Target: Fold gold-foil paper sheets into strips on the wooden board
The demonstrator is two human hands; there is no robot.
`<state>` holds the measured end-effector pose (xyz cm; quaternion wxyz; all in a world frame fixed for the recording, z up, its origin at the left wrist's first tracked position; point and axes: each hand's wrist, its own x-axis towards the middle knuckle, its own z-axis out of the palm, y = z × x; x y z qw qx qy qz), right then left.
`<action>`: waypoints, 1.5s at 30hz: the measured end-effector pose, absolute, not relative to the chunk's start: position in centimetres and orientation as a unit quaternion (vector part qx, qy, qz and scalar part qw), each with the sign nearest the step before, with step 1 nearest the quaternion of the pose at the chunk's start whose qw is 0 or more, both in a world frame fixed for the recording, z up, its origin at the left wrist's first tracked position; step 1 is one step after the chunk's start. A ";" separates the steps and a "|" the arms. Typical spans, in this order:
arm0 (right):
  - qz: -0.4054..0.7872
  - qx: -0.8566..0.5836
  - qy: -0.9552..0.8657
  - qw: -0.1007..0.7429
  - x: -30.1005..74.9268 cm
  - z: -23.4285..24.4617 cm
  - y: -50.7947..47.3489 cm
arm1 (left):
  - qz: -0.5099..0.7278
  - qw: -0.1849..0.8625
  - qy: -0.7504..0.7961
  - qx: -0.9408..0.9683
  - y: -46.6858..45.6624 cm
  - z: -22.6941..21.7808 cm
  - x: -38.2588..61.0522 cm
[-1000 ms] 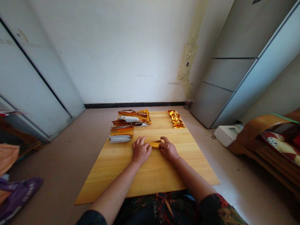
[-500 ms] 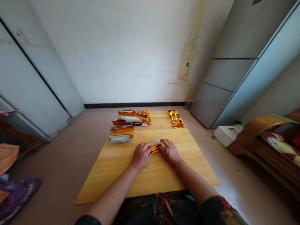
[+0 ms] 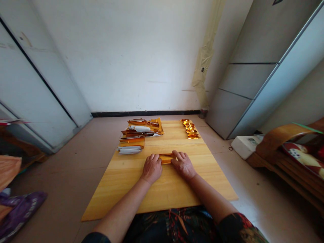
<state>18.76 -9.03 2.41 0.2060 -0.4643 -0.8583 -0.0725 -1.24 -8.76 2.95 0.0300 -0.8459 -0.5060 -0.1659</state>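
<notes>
A strip of gold foil paper (image 3: 166,158) lies on the wooden board between my two hands, its shiny side showing. At its left end my left hand (image 3: 152,168) has its fingers closed on the edge. My right hand (image 3: 184,164) grips the right end, thumb and fingers bent over it. The fingertips partly cover both ends of the paper. Farther off on the right side of the board stands a row of folded gold foil pieces (image 3: 190,129).
Stacks of gold and white paper sheets (image 3: 131,141) lie at the far left of the wooden board (image 3: 121,189). A white box (image 3: 244,147) sits on the floor beside a wooden bench (image 3: 275,148). A grey refrigerator (image 3: 243,79) stands at the right, and a purple bag (image 3: 24,209) at the left.
The white face of the paper, visible before along its far edge, has turned over. Now the strip shows gold throughout and lies flatter. Both hands stay in nearly the same place.
</notes>
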 end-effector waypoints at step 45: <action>0.133 -0.736 -0.663 0.036 17.0 5.5 -6.7 | -0.053 -0.054 -0.601 -0.795 -5.7 3.8 -0.9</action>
